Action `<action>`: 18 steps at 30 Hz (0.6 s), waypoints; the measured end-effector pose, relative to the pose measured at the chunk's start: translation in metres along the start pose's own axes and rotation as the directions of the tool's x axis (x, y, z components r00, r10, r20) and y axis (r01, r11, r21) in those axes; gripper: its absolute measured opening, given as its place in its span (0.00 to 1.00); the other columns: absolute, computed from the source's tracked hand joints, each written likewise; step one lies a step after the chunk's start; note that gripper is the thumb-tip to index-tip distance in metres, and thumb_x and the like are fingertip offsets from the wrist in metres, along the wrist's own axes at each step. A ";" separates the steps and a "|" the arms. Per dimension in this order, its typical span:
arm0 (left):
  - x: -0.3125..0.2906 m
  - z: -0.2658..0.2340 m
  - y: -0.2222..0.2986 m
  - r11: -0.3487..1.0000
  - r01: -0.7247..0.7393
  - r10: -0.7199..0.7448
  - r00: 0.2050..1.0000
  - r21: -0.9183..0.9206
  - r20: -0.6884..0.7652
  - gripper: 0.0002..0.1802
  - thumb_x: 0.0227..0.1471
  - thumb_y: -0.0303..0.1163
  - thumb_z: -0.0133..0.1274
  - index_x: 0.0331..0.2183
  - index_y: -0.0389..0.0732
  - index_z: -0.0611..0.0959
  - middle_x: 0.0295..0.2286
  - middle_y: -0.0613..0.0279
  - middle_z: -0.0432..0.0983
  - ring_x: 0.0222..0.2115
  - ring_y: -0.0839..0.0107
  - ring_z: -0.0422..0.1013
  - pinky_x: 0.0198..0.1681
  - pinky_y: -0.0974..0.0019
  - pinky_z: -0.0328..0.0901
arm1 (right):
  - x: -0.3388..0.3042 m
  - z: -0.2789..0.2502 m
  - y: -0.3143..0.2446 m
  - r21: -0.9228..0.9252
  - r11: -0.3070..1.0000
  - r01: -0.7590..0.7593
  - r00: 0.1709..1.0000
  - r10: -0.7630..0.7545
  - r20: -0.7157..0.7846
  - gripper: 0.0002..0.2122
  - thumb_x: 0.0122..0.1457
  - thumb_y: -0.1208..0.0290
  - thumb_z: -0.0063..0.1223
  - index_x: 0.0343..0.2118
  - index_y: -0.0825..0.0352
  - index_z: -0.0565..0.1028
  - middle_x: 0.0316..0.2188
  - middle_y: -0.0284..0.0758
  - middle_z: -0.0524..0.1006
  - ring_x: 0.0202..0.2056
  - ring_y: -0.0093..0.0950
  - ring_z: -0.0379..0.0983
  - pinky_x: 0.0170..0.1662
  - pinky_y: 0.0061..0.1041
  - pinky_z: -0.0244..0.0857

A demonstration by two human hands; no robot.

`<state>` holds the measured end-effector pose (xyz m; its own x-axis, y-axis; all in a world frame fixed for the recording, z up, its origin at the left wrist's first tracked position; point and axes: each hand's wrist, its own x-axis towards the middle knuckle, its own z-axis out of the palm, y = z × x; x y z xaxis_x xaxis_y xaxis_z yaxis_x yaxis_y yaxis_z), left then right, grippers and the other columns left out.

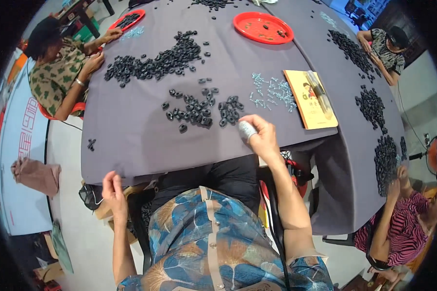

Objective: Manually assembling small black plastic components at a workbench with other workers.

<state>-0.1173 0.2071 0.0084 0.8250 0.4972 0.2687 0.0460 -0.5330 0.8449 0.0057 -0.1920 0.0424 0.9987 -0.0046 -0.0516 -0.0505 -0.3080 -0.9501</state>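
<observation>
My left hand is over the table's near left edge, fingers stretched out, with nothing seen held in it. A faint dark blur shows by its fingertips. My right hand is over the near part of the table, fingers bent together in a pinch; what they hold, if anything, I cannot make out. A whitish cover wraps one of its digits. Just beyond it lies a small cluster of black oval parts, beside a larger loose heap of the same parts. Small silvery screws are scattered farther right.
A yellow booklet with a clear packet lies at right. Farther off are a big black heap and a red tray. Two tiny black pieces lie at left. Co-workers sit left and right.
</observation>
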 end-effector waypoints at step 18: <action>-0.010 0.136 0.095 0.920 -0.244 0.364 0.822 -0.307 0.437 0.04 0.50 0.20 0.50 0.31 0.34 0.77 0.21 0.69 0.69 0.21 0.84 0.63 0.24 0.79 0.59 | 0.043 -0.037 0.038 -0.709 0.689 0.148 0.846 -0.460 -0.270 0.08 0.46 0.82 0.43 0.31 0.71 0.73 0.28 0.49 0.69 0.31 0.49 0.69 0.35 0.43 0.64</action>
<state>-0.0449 0.0587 0.0231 0.9415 -0.0843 0.3263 -0.3319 -0.4010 0.8538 0.0473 -0.2393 0.0158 0.8710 -0.1193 0.4765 0.1214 -0.8877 -0.4442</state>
